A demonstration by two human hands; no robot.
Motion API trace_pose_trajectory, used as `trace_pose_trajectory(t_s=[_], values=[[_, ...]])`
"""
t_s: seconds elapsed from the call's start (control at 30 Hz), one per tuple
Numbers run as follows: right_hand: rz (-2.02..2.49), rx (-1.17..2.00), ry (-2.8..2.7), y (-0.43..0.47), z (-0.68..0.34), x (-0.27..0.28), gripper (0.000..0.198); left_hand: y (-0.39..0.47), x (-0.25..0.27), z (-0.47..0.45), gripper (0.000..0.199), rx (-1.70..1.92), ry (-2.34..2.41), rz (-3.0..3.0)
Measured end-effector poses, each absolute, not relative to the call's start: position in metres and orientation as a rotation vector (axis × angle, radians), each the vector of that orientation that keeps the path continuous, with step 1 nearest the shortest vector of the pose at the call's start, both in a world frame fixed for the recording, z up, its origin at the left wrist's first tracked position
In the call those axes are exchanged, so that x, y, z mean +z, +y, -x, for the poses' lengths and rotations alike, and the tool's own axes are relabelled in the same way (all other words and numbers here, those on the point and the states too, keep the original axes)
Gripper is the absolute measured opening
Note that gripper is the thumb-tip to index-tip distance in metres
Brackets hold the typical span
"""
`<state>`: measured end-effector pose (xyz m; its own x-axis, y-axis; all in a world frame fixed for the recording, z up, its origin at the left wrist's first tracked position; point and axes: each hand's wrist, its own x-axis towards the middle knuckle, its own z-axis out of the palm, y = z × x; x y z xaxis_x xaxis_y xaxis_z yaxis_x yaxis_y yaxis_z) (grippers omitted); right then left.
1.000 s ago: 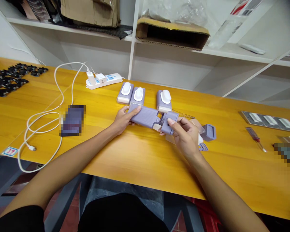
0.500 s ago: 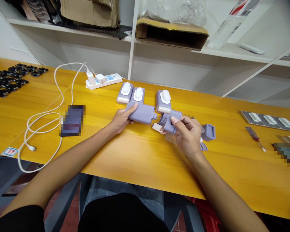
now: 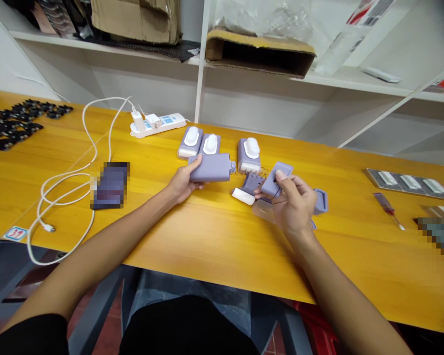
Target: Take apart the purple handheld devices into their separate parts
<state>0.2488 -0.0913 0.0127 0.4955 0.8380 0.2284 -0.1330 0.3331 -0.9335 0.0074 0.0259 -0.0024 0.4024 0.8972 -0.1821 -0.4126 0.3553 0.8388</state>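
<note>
Head view: left hand [image 3: 184, 183] had the purple case [image 3: 210, 168] gripped by its left end, over the table [image 3: 207, 236]. Right hand [image 3: 295, 203] pinched the purple cover [image 3: 277, 179], apart from the case. Purple bracket [image 3: 254, 183] sat between; couldn't tell if right fingers held it too. White-topped unit [image 3: 249, 157] stood behind, screwdriver [image 3: 387, 206] lay off right.

There are three white-topped units [image 3: 249, 155], one long purple casing [image 3: 210, 168], one power strip [image 3: 170, 122] and one screwdriver [image 3: 386, 204].
</note>
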Motion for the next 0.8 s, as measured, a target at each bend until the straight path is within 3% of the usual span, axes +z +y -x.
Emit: trace_pose_trajectory(t_s=[0.6, 0.8], values=[[0.965, 0.609, -0.752, -0.082, -0.262, 0.014, 0.056, 0.042, -0.008, -0.002, 0.061, 1.309, 0.933, -0.883], [0.951, 0.587, -0.711, -0.079, -0.268, 0.013, 0.051, 0.038, -0.009, 0.001, 0.056, 1.463, 0.972, -1.416]])
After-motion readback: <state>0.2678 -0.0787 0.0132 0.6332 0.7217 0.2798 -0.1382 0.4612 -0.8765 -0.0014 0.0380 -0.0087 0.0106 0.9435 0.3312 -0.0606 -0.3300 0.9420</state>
